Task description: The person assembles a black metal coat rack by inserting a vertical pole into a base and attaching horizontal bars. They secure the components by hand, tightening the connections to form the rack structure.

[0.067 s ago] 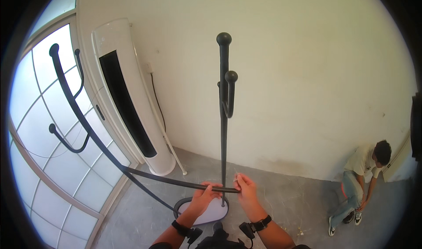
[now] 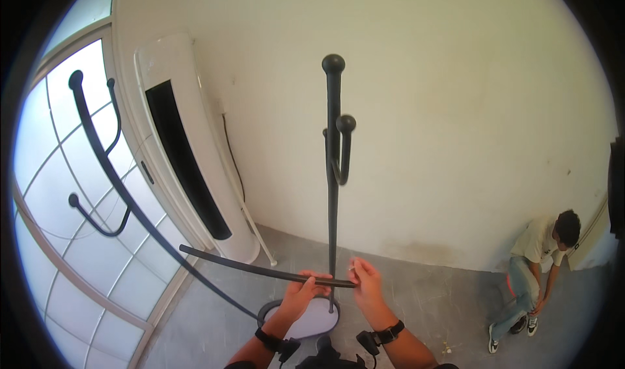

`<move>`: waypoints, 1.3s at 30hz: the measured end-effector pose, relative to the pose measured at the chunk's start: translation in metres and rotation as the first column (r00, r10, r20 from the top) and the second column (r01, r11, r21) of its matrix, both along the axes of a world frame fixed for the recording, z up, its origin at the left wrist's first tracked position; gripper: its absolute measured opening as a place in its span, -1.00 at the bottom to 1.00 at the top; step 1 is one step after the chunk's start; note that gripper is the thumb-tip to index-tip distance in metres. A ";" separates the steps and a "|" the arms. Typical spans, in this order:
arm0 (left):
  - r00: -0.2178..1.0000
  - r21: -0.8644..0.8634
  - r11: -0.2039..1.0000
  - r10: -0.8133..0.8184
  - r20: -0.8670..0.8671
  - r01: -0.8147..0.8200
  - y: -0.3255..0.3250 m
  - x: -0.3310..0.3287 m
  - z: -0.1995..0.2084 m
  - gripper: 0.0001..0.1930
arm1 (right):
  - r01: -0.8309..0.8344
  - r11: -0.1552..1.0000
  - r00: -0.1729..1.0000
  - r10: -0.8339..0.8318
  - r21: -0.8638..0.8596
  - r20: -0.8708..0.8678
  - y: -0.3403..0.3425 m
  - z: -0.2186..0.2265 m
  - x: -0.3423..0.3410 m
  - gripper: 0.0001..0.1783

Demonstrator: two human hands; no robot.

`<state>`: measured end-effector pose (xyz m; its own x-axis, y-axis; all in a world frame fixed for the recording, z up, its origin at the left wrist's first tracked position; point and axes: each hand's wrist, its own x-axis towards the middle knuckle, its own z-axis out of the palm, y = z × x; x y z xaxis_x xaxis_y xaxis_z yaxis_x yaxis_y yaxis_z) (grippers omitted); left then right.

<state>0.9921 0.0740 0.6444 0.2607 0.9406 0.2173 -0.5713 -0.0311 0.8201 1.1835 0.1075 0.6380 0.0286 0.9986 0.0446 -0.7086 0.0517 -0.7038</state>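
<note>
The fingers of the left hand are closed around a dark, slightly curved rod near its right end, where the rod is held roughly level in front of the body. That end is met by the right hand, whose fingers are curled and raised; whether anything small is pinched between them cannot be told. Black straps are worn on both wrists. Beyond the rod, a dark upright post with ball-tipped hooks is seen above a pale oval base; another hooked post is leaned left. Farther out are seen a white floor-standing air conditioner, a frosted-pane door and, at right, a bent-over person.
</note>
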 end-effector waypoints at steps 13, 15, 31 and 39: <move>0.998 0.356 0.932 -0.068 -0.013 0.068 0.094 -0.051 0.085 -0.77 | 0.050 0.911 0.705 -0.324 0.410 0.631 0.155 0.111 0.107 -0.81; 1.000 0.347 0.938 -0.018 0.009 0.014 0.098 -0.053 0.089 -0.76 | 0.021 0.876 0.675 -0.369 0.483 0.639 0.168 0.146 0.103 -0.82; 0.700 -0.132 0.990 -0.061 -0.712 -0.048 0.067 -0.188 0.059 -0.87 | -0.509 0.761 0.085 -0.421 0.403 0.903 0.166 0.046 0.170 -0.93; 0.354 -0.330 0.942 -0.327 -0.876 0.053 -0.075 -0.162 0.022 -0.79 | 0.065 0.826 -0.365 0.542 -0.560 0.757 0.021 -0.138 0.319 -0.71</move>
